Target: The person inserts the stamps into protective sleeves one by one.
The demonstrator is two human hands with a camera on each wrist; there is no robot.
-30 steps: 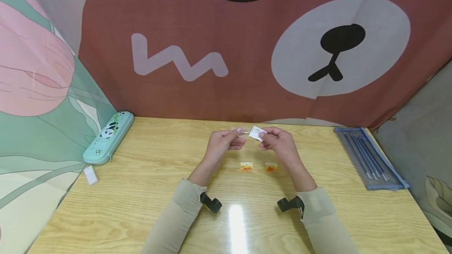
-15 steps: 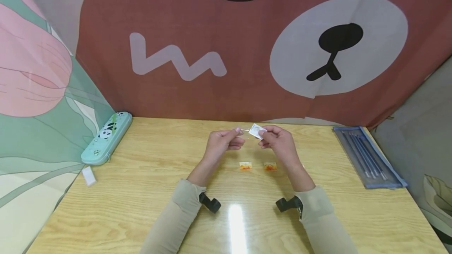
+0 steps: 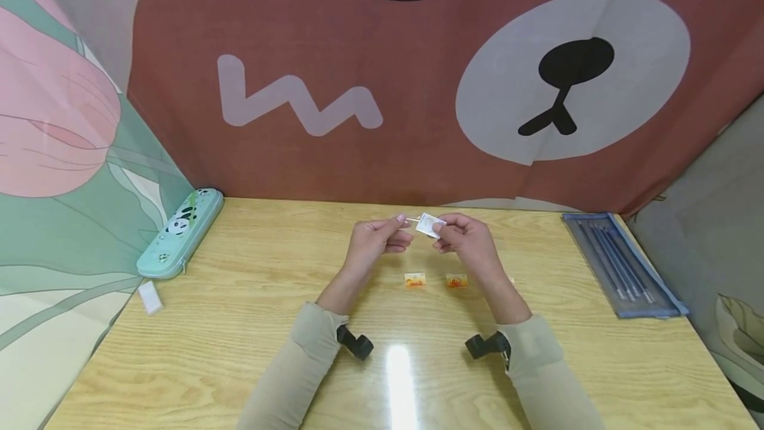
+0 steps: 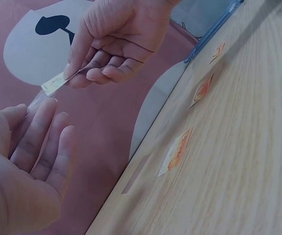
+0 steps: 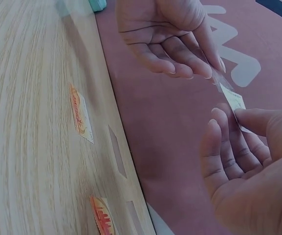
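Observation:
My left hand (image 3: 377,241) pinches a small clear plastic sleeve (image 4: 35,101) between thumb and fingers. Opposite it, my right hand (image 3: 473,243) pinches a small white card with a faint print (image 3: 429,224), its thumb on the printed face. In the right wrist view the card (image 5: 232,99) meets the sleeve's end; whether its edge is inside, I cannot tell. Both hands are raised above the table. Below them lie a small orange-and-white card (image 3: 415,280) and a second orange card (image 3: 456,281); a third orange card (image 4: 218,52) shows in the left wrist view.
The wooden table (image 3: 268,284) bears a mint panda case (image 3: 182,234) and a white block (image 3: 150,298) at left. At right lies a blue mesh pouch (image 3: 623,267) with long thin items inside. Behind hangs a brown bear-print cloth (image 3: 418,151).
The white card in my right hand has shifted slightly left, closer to my left hand. My left hand keeps hold of the clear sleeve. The cards on the table have not moved.

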